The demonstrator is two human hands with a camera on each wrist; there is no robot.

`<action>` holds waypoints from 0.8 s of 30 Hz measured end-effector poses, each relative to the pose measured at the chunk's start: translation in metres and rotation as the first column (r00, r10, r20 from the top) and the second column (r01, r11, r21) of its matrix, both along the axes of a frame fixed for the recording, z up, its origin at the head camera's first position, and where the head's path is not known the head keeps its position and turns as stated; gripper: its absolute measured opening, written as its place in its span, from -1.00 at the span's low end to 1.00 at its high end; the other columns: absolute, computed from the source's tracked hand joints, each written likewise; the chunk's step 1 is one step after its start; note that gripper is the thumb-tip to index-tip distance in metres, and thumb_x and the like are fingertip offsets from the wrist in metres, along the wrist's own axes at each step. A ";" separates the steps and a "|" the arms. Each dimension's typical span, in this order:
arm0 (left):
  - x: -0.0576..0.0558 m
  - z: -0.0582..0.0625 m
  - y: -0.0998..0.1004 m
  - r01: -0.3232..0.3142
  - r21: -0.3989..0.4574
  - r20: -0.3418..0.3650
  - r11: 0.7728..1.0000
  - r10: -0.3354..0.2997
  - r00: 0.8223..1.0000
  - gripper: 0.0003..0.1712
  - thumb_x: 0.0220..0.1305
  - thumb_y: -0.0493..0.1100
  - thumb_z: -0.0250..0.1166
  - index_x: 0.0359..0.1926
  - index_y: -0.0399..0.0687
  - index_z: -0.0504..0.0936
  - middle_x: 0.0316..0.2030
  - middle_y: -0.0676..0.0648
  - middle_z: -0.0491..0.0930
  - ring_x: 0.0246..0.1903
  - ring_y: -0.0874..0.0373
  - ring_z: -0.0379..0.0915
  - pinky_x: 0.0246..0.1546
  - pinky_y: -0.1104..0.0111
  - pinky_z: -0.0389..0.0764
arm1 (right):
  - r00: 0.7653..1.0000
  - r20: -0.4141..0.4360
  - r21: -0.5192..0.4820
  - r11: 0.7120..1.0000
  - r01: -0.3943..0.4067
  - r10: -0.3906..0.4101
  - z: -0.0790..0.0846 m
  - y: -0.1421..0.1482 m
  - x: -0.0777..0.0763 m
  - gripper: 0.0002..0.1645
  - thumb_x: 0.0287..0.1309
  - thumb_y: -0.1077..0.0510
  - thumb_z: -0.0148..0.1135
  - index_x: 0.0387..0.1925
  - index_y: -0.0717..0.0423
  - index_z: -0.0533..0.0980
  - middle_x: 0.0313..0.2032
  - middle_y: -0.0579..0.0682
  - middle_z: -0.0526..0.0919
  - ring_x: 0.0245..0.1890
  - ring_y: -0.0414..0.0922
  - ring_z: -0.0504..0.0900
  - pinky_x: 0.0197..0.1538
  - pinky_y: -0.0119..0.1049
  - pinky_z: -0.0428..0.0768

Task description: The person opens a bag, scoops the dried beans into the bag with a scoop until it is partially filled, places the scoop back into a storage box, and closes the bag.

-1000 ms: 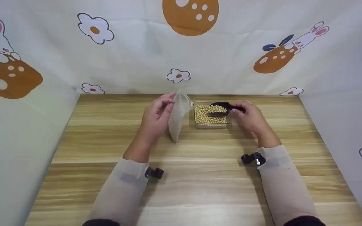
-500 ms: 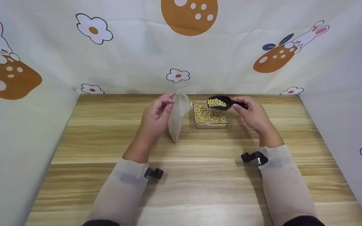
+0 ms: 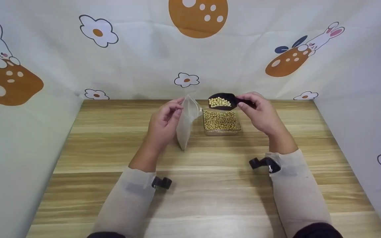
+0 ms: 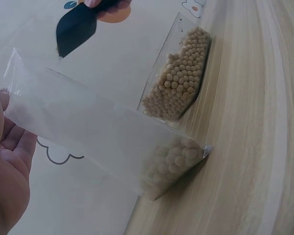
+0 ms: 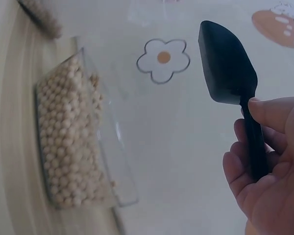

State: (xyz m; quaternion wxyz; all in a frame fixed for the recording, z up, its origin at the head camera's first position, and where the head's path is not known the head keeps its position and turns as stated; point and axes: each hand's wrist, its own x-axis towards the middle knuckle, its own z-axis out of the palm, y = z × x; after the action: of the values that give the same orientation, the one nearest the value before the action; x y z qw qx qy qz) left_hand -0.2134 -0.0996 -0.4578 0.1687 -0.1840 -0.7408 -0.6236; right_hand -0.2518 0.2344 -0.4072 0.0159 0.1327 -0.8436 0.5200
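Observation:
My left hand pinches the upper edge of a translucent bag, which stands upright with its mouth spread. In the left wrist view, round beans show through the bag's bottom. My right hand grips the handle of a black scoop, holding it raised above the back of a clear container. A heap of pale yellow beans lies in the scoop, whose tip points left toward the bag. More soybean-like beans fill much of the container, just right of the bag.
The wooden table reaches back to a pale curtain printed with flowers and rabbits, which also hangs on both sides. Small black cameras are strapped to both sleeved wrists.
My right hand has lifted the scoop out of the beans in the container, carrying a load upward and to the left. My left hand and the bag have stayed almost still.

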 end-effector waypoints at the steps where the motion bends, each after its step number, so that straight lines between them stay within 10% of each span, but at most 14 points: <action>1: 0.000 0.000 0.000 -0.002 -0.001 0.002 1.000 0.002 1.000 -0.83 0.62 -0.18 0.22 0.03 -0.14 0.68 0.37 -0.02 0.65 0.44 0.11 0.52 0.50 0.35 0.53 | 1.000 -0.002 0.004 1.000 -0.006 0.006 0.003 -0.003 0.001 -0.66 0.53 0.13 0.27 0.20 0.18 0.66 0.15 0.07 0.63 0.08 -0.17 0.63 0.12 -0.58 0.64; 24: -0.001 -0.002 0.002 0.018 0.026 -0.022 0.999 -0.017 1.000 -0.84 0.61 -0.24 0.20 0.00 -0.21 0.67 0.35 -0.09 0.66 0.42 0.08 0.55 0.48 0.32 0.56 | 0.987 -0.068 0.288 0.950 -0.118 0.144 0.047 -0.053 0.007 -0.66 0.51 0.17 0.28 0.21 0.13 0.68 0.18 0.08 0.64 0.14 -0.01 0.61 0.20 -0.24 0.65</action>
State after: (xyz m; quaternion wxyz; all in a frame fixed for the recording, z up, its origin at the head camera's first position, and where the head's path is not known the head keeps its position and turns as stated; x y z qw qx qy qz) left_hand -0.2149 -0.0979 -0.4602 0.1736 -0.1950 -0.7290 -0.6328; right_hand -0.2446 0.1816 -0.3600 -0.0006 0.2121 -0.8971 0.3876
